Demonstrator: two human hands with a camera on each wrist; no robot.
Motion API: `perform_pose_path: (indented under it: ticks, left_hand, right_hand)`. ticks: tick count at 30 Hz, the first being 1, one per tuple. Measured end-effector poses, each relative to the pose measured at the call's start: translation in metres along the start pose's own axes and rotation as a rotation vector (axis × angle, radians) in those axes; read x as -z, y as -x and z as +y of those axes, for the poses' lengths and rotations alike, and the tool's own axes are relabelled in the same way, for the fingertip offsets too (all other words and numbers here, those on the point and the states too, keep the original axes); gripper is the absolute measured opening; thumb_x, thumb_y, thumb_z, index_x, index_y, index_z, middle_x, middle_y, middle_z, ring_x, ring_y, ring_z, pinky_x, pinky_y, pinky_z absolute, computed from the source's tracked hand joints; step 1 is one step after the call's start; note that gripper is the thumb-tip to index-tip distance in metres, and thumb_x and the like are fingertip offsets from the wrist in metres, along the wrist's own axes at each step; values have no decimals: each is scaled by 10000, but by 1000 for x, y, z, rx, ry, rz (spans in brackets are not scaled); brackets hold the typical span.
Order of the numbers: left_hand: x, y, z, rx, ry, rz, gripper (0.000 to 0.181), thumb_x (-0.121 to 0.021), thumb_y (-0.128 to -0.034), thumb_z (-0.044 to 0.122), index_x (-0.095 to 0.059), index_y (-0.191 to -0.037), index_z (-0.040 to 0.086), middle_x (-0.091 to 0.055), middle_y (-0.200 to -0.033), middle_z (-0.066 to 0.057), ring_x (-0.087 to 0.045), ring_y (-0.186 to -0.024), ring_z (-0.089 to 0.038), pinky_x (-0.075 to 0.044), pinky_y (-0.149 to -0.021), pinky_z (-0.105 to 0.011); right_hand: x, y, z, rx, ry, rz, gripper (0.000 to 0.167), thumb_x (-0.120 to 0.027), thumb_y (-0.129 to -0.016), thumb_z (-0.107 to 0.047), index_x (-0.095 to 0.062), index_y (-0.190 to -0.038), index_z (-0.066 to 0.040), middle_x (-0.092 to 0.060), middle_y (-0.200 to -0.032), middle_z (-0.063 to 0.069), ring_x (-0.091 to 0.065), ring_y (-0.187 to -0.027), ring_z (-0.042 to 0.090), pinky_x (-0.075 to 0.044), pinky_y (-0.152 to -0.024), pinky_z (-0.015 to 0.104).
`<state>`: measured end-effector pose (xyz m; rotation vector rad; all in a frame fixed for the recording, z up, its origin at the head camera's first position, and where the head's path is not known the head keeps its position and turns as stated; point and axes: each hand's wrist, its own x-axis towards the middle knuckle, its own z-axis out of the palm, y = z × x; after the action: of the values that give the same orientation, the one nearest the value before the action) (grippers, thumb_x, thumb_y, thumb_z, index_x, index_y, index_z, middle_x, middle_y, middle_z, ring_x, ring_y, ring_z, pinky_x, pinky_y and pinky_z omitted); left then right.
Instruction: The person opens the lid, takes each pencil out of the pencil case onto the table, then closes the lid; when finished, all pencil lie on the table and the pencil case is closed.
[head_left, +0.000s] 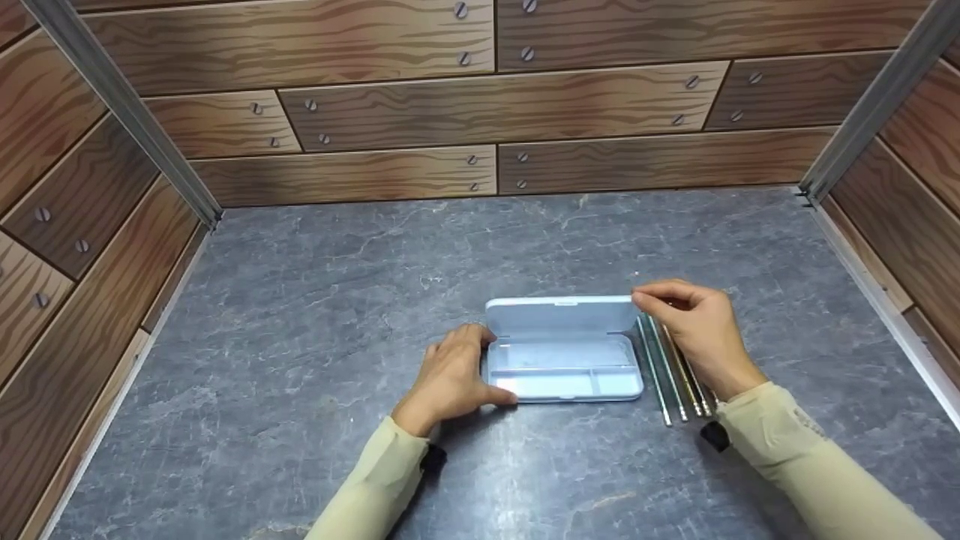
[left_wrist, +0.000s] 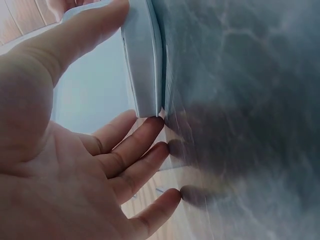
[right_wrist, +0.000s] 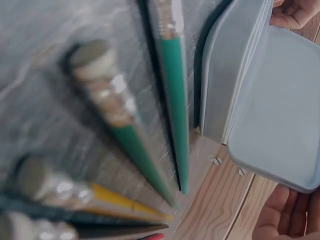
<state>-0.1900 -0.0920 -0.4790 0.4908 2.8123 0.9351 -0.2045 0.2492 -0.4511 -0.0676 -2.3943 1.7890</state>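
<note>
A pale blue plastic pencil case [head_left: 555, 398] lies on the table with its lid [head_left: 562, 318] raised at the back. Inside, its long and small compartments show no contents. My left hand [head_left: 450, 375] holds the left end, thumb at the front corner and fingers toward the back; in the left wrist view some fingertips [left_wrist: 172, 195] touch the table. With thumb and fingers, my right hand [head_left: 705, 330] pinches the lid's upper right corner. Several pencils [head_left: 654, 371] lie under and beside that hand, right of the case, eraser ends toward me.
The grey marbled tabletop [head_left: 322, 315] is bounded by wood-print panels [head_left: 390, 120] at the back and sides. Metal posts [head_left: 142, 127] stand at the back corners. In the right wrist view, a green pencil [right_wrist: 175, 90] lies close alongside the case.
</note>
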Motion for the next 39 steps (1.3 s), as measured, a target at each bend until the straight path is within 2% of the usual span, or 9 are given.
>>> perform_pose_path:
  ticks: [8,13,17,20,22,25,28,31,39]
  left_hand:
    - [0,0,0,21,5,5,877,-1076,-694,389,-598,-1339,35,-648,-1277,-103,-589,-1205,-313,-454,-1135,-552]
    - [5,0,-4,-13,44,-13,1004,-1070,-693,399,-553,-1461,8,-635,-1347,-135,-573,-1260,-322,-462,-1189,-571]
    - [18,0,-5,-49,204,-50,985,-1011,-796,425,-533,-1567,41,-611,-1490,-131,-571,-1399,-353,-465,-1243,-571]
    - [24,-1,-4,-88,374,-14,768,-905,-945,382,-580,-1553,44,-620,-1542,-131,-584,-1473,-372,-459,-1280,-553]
    - [25,-3,-3,-122,464,22,578,-827,-1023,292,-634,-1500,30,-668,-1514,-135,-627,-1457,-359,-477,-1278,-519]
    - [21,-5,-1,-166,538,47,379,-748,-1044,83,-699,-1409,-3,-738,-1421,-163,-700,-1367,-344,-526,-1236,-480]
    - [14,-5,0,-173,540,23,403,-735,-983,-39,-715,-1385,-13,-759,-1389,-167,-730,-1321,-335,-548,-1209,-481]
    - [7,-4,2,-157,510,-14,478,-772,-935,-63,-705,-1404,0,-747,-1411,-152,-725,-1336,-321,-542,-1214,-475]
    - [-3,-6,4,-165,407,-59,500,-823,-934,-38,-696,-1412,34,-697,-1392,-111,-687,-1349,-279,-552,-1201,-384]
  right_hand:
    - [13,9,5,119,33,-122,200,-851,-981,-64,-845,-1160,25,-833,-1095,-95,-736,-1060,17,-578,-945,146]
    - [21,17,8,158,98,-219,197,-859,-950,-23,-843,-1141,24,-800,-1073,-125,-724,-1045,30,-589,-912,157]
    - [26,24,12,214,174,-282,179,-875,-935,-39,-869,-1113,-56,-808,-1121,-42,-706,-1079,19,-551,-960,130]
    - [29,29,14,234,199,-326,185,-886,-922,-36,-880,-1096,-100,-811,-1153,31,-707,-1098,20,-531,-988,118]
    - [29,32,15,235,220,-348,184,-890,-920,-42,-886,-1084,-126,-818,-1151,54,-713,-1091,16,-531,-986,114]
    - [24,34,13,236,259,-347,176,-893,-930,-74,-890,-1080,-166,-830,-1142,53,-711,-1085,-3,-529,-984,116]
    - [15,34,9,247,321,-338,211,-901,-924,-103,-881,-1119,-182,-832,-1173,26,-707,-1107,1,-529,-1008,124]
    - [5,32,7,259,386,-352,279,-907,-912,-100,-865,-1178,-173,-820,-1223,10,-719,-1151,59,-550,-1048,166]
    - [-4,33,10,252,466,-385,374,-898,-897,-30,-842,-1254,-126,-794,-1284,15,-757,-1215,264,-610,-1074,338]
